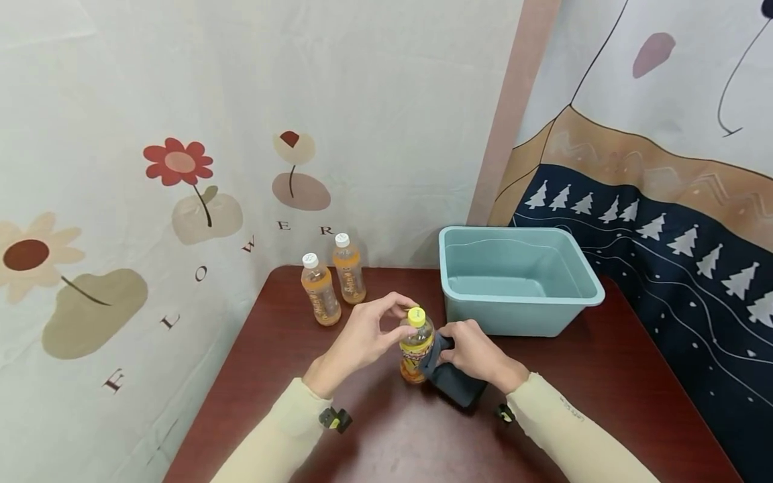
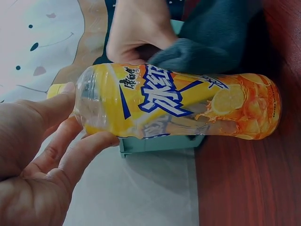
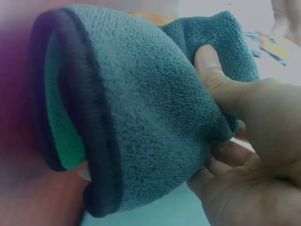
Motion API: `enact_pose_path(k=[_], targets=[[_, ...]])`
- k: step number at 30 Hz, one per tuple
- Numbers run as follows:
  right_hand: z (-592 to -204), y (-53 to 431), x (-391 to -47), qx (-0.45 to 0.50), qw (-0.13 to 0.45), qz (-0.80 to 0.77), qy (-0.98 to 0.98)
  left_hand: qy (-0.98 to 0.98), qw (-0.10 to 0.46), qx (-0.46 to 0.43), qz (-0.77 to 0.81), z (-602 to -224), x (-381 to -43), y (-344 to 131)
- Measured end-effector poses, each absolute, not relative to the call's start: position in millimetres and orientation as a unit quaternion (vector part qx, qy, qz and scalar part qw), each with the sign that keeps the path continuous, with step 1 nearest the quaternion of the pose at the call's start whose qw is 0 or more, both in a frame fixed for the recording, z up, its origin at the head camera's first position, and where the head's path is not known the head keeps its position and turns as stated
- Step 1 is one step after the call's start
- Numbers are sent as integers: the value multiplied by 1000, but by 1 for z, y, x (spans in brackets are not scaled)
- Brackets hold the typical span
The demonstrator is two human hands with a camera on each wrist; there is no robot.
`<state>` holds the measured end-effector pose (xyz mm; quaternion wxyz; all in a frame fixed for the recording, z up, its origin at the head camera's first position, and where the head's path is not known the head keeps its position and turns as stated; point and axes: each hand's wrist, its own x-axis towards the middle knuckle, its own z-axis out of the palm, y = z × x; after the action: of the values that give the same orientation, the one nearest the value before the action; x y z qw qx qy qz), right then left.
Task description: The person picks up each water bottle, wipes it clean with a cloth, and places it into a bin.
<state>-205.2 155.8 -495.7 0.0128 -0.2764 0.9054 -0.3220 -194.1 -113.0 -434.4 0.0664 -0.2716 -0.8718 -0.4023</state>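
Facing a tub (image 1: 507, 316) and two bottles (image 1: 321, 295), left hand (image 1: 365, 335) pinches a yellow-capped bottle (image 1: 413, 355), right hand (image 1: 481, 359) cloth (image 3: 146, 99).

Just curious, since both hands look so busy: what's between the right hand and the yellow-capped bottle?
In the head view, a dark cloth, held by the right hand, lies between it and the yellow-capped bottle, overlapping the bottle's side.

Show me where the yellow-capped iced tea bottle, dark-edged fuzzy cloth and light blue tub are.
Yellow-capped iced tea bottle (image 2: 164, 101): left wrist view, on its label.
Dark-edged fuzzy cloth (image 3: 146, 99): right wrist view, on its broad face.
Light blue tub (image 1: 513, 317): head view, on its front wall.
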Motion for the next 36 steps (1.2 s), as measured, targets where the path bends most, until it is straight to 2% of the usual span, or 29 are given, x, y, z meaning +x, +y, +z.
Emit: enact_pose_path(k=[9,17,36], targets=[[-455,159,-198,-272,-36,-323,906,-868,74,-277,-405,-435,-194,-114],[-430,154,-192,-276,-55,-336,899,-865,72,-282,-409,-434,-195,-116],[-420,153,-189,-261,-50,-358,895,-874,67,-276,-395,-433,-193,-113]])
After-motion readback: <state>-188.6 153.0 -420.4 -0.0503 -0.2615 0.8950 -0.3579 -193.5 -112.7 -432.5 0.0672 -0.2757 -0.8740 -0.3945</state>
